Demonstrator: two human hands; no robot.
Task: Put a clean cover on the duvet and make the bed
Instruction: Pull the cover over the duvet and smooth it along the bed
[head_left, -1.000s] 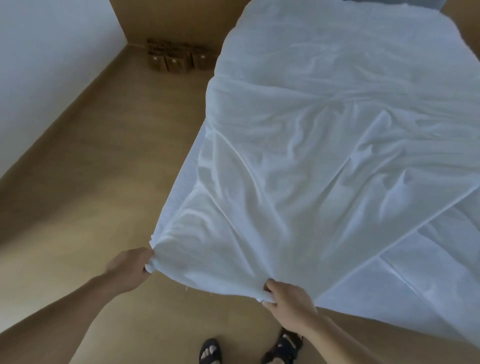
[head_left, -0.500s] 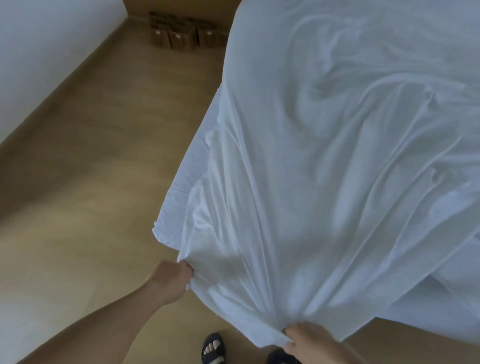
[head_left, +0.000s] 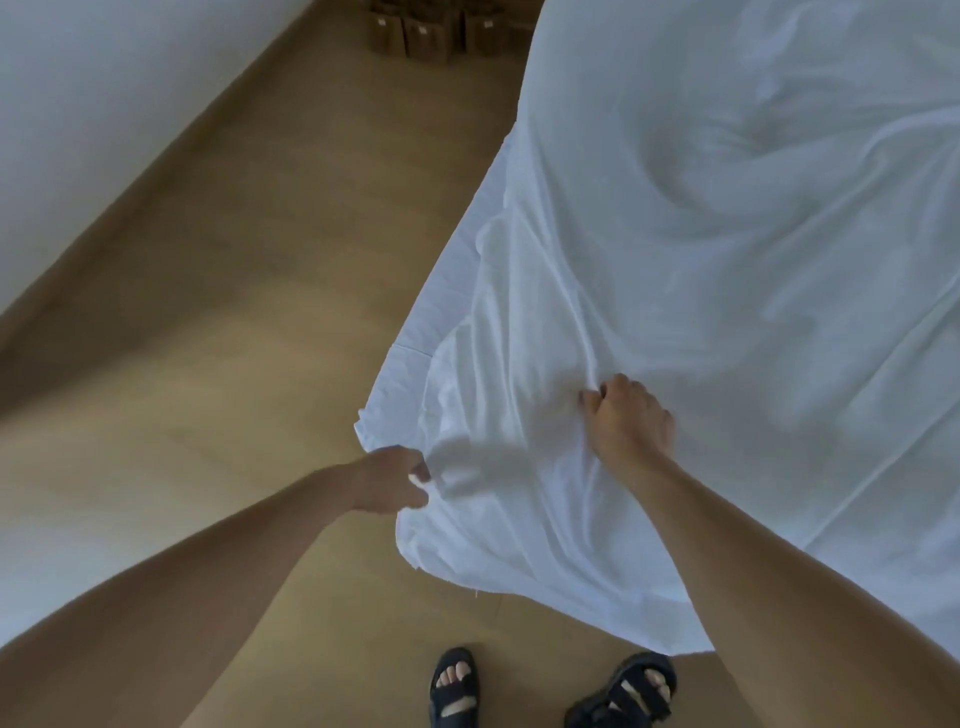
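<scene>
Both hands are on the cover (head_left: 701, 270), which lies spread and rumpled over the bed (head_left: 480, 208), its near corner hanging past the bed's corner above the floor (head_left: 234, 322). I have the left hand (head_left: 395, 486) pinching the edge at that corner, and the right hand (head_left: 631, 421) clenched round a fold a little further in.

My worry is the loose hem below the hands. If I slacken either grip, it drops to the floor by the sandals (head_left: 454, 686) and picks up dirt. A harder pull on one side would drag the whole cover askew. A sheet (head_left: 408, 374) peeks out beneath at the left, so a careless grab could take both layers. I cannot tell whether the duvet is inside yet.

The floor is smooth and tan, a pale wall (head_left: 104, 104) runs along the left, and small brown bags (head_left: 421, 31) stand at the far end beside the bed.
</scene>
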